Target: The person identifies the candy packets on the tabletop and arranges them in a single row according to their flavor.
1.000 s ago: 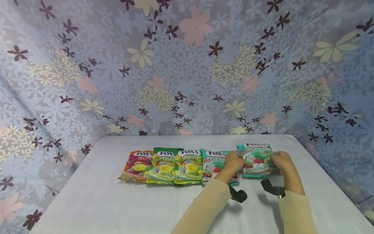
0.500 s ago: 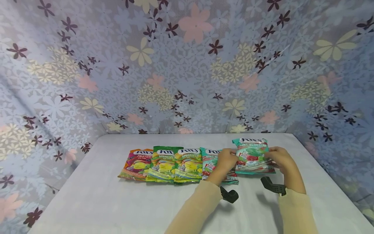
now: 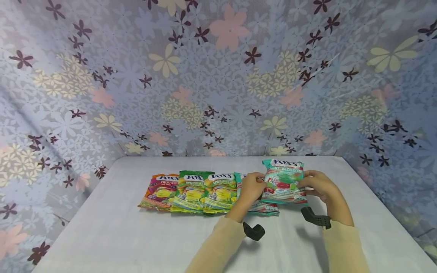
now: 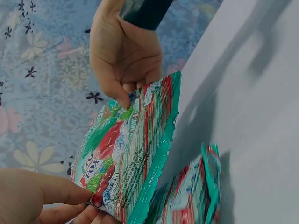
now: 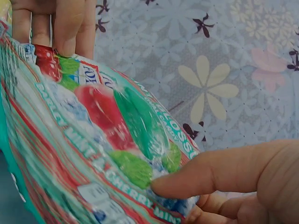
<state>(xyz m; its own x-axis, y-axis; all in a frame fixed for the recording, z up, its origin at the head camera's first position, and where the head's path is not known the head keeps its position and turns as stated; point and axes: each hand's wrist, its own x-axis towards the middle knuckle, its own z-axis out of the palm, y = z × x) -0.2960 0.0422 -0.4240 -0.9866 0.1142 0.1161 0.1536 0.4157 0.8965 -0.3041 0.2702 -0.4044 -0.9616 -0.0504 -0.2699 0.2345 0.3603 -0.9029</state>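
1. A fruits bag [image 3: 159,192] lies at the left end of a row on the white table [image 3: 112,235], its right edge just under the next bag.
2. Two green bags [image 3: 206,191] follow side by side, overlapping a little.
3. A mint bag [image 3: 264,206] lies flat at the right end of the row, mostly covered by the left hand and the lifted bag above it.
4. The left hand [image 3: 250,187] pinches the left edge of the lifted bag [image 3: 282,181], thumb on its front and fingers behind.
5. The lifted bag, teal with red and green sweets printed on it, is held off the table above the right end of the row, tilted with its top toward the flowered backdrop [image 3: 218,76].
6. The right hand [image 3: 315,185] grips the right edge of the lifted bag, thumb [image 5: 210,175] pressed on the front near the lettering.
7. Both forearms wear cream sleeves [image 3: 343,246], each with a dark wrist mount [image 3: 315,218].
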